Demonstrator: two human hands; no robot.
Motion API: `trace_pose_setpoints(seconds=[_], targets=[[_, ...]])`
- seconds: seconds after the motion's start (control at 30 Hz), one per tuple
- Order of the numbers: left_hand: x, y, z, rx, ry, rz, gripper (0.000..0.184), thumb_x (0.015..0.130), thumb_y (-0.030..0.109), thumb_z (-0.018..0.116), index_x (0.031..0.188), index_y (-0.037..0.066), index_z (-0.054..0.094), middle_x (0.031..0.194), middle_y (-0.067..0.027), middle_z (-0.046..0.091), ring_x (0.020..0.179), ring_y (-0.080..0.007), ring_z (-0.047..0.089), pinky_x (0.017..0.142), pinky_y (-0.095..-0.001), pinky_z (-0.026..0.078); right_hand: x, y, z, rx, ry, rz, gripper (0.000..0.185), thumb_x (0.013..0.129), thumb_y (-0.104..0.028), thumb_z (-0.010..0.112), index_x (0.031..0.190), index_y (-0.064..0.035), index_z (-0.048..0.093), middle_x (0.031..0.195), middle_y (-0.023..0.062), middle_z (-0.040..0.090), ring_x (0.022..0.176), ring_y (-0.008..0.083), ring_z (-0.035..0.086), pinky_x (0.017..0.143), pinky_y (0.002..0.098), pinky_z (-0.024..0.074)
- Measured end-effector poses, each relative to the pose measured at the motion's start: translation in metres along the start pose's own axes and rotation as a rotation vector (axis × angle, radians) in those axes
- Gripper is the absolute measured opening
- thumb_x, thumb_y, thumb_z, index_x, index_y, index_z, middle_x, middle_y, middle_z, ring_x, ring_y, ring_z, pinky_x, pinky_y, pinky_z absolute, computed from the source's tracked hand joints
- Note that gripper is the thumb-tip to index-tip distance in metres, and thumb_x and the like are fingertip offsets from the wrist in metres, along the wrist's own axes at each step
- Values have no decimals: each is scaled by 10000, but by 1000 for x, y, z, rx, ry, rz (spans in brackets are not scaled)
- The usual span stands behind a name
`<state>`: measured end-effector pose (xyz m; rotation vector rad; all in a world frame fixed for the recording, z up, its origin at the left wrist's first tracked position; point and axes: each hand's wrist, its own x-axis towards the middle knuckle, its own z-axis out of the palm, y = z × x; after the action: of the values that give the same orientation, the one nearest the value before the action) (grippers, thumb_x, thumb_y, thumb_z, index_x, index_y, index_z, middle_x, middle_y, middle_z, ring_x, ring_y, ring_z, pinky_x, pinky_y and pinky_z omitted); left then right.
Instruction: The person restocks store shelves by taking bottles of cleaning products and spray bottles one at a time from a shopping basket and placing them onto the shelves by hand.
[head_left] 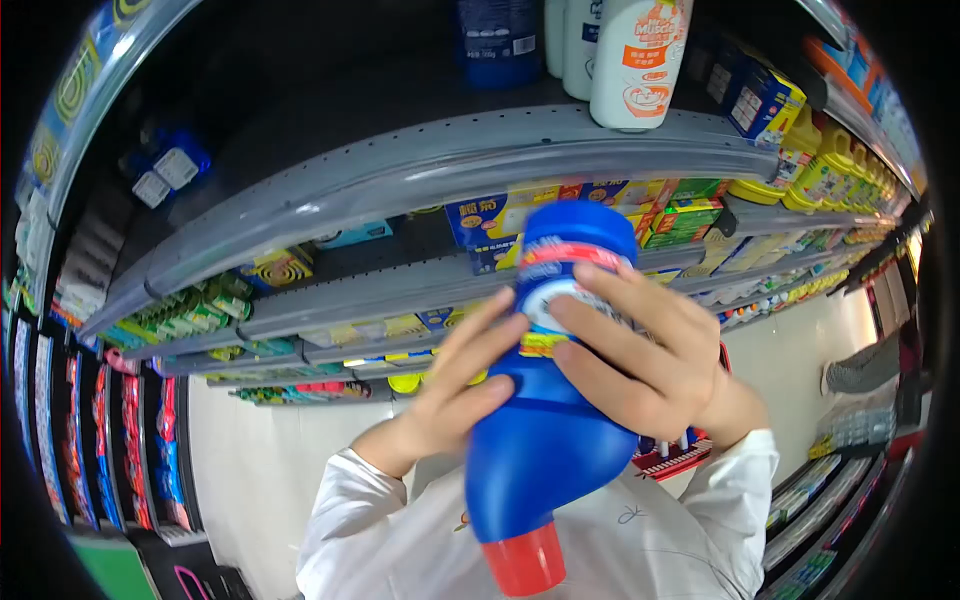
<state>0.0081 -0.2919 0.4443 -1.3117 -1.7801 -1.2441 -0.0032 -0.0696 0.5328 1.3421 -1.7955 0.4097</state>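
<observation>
A blue cleaner bottle (550, 440) with a red cap (525, 560) and a bent neck is held in front of my chest. It is tilted, its cap toward my body and its flat blue base toward the shelf. My left hand (455, 385) presses its fingers and thumb against the bottle's left side. From the right, my right hand (650, 350) wraps round it, fingers lying across the label. They hide part of the white, red and yellow print, which is blurred.
Just beyond the bottle runs a grey shelf edge (430, 165). White bottles (640, 70) and a dark blue bottle (498, 45) stand on it. Lower shelves hold boxes (490, 225). A red basket (672, 460) is partly hidden behind my right arm. Someone's leg (865, 365) shows at right.
</observation>
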Motion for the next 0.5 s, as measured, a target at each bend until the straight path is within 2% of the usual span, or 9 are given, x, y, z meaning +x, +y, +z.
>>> trace_pose_setpoints(seconds=[0.07,0.13,0.17,0.3,0.33,0.37,0.5], targets=[[24,-18,-32,1,9,160,453,876,215,579,1301,128,449,1374,-267,414,1279,-457,388,1035,-538,333,30,9,7,-30,88,-76,265,690,-135,658,938,-47,627,1018,154,664,942,367,651,724,417,567],[48,-15,-44,-52,170,-57,510,879,261,513,1339,54,438,1398,-255,394,1317,-393,361,1091,-480,274,63,23,15,-72,195,-153,285,674,-137,660,943,-49,639,1016,145,663,934,353,653,725,404,566],[60,-19,-53,-79,227,-124,503,878,242,518,1334,48,434,1388,-249,401,1305,-383,374,1084,-472,286,78,32,19,-86,243,-179,295,665,-137,661,946,-50,645,1014,141,662,930,347,654,726,397,565],[105,-39,-83,-181,295,-157,478,875,165,538,1315,23,416,1347,-223,430,1255,-340,422,1055,-441,333,117,62,32,-92,314,-167,389,660,-103,684,1041,-52,628,1025,151,656,957,331,646,805,390,543],[112,-45,-88,-202,298,-163,473,875,146,543,1310,16,412,1336,-217,437,1242,-329,435,1047,-433,345,120,67,35,-71,296,-127,458,658,-87,719,1098,-47,598,1059,139,648,977,321,638,844,388,526],[120,-54,-91,-223,305,-174,468,874,127,548,1305,10,408,1326,-210,444,1230,-318,447,1040,-426,357,123,75,41,-82,304,-100,498,625,-89,749,1089,-104,569,1017,89,654,943,286,638,789,373,531],[116,-69,-92,-247,292,-185,456,871,50,567,1286,-15,390,1285,-185,473,1180,-276,496,1011,-395,404,133,80,44,-120,102,86,528,633,-129,780,1093,-94,525,997,112,658,938,309,641,767,385,531]])
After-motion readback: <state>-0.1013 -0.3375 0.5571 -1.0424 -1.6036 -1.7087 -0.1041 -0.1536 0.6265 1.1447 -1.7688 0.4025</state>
